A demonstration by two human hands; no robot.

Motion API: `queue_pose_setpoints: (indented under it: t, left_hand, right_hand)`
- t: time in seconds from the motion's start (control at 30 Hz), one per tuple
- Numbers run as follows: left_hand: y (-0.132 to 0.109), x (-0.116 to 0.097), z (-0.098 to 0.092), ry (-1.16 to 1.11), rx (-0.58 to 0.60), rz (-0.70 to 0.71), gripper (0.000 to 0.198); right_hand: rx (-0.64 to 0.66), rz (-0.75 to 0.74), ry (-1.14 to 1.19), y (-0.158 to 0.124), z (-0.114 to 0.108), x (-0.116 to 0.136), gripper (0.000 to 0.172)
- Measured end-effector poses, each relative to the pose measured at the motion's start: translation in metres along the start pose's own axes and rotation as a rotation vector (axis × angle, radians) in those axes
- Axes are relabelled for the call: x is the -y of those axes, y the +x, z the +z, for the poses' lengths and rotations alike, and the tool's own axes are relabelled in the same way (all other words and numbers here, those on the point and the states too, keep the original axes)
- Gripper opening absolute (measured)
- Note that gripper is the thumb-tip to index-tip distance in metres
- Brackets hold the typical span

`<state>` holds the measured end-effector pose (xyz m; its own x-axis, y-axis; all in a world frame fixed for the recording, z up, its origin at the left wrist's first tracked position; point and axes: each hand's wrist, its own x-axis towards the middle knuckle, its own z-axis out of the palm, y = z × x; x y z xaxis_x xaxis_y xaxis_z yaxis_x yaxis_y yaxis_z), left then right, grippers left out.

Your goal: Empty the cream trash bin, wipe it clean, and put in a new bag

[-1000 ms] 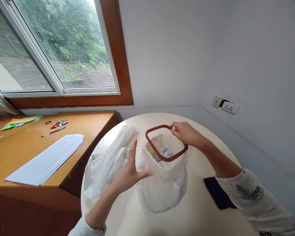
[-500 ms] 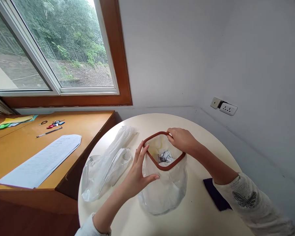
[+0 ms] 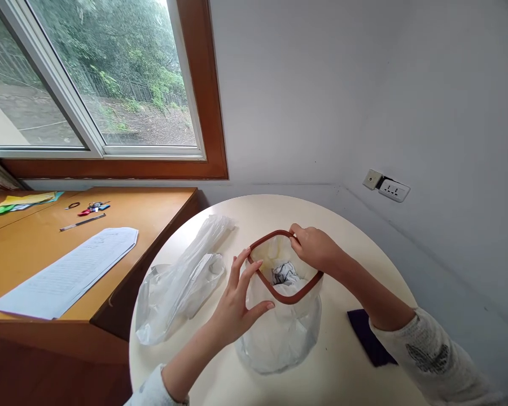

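A small bin (image 3: 279, 338) lined with a thin see-through plastic bag stands on the round table, a reddish-brown ring (image 3: 294, 299) around its mouth. Inside lies a crumpled ball of printed white paper (image 3: 285, 273). My right hand (image 3: 315, 246) is closed on the ring at its far right side, thumb over the inner edge. At the left side my left hand (image 3: 239, 307) is spread, its fingertips touching the ring and its thumb stretched out by the bin's near wall. Left of the bin lies a loose, rumpled white plastic bag (image 3: 186, 282).
The round cream table (image 3: 279, 206) stands by the wall. A dark purple cloth-like piece (image 3: 368, 338) lies near my right sleeve. On the wooden desk (image 3: 152, 203) are paper sheets (image 3: 71, 270), a pen (image 3: 82, 222) and keys (image 3: 93, 208). Wall sockets (image 3: 393, 190) are at right.
The ring has shifted slightly down and right in the view, its near edge now lower. Both hands keep nearly the same places. The view has moved a little.
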<state>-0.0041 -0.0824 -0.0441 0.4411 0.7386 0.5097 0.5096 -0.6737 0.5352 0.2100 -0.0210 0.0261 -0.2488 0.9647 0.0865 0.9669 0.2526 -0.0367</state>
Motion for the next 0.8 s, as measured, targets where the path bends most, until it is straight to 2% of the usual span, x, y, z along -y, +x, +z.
queue_pose_setpoints:
  t: [0.17,0.33,0.6,0.7,0.8]
  left_hand:
    - [0.003,0.001,0.006,0.008,-0.07,0.059,0.053]
    - [0.001,0.004,0.013,0.048,-0.132,0.116,0.051]
    - [0.006,0.008,0.001,0.157,-0.158,0.184,0.035]
    - [0.015,0.012,-0.011,0.191,-0.117,0.248,0.024]
    - [0.023,0.009,-0.028,0.218,0.011,0.318,0.018]
  right_hand:
    - [-0.007,-0.031,0.115,0.001,0.006,-0.006,0.014]
    - [-0.031,0.001,0.016,-0.003,0.01,0.002,0.015]
    - [-0.024,0.062,-0.079,-0.003,0.013,0.009,0.018]
    - [-0.067,0.071,0.036,-0.003,0.014,0.005,0.022]
    - [-0.175,0.033,0.281,-0.008,0.011,-0.002,0.028]
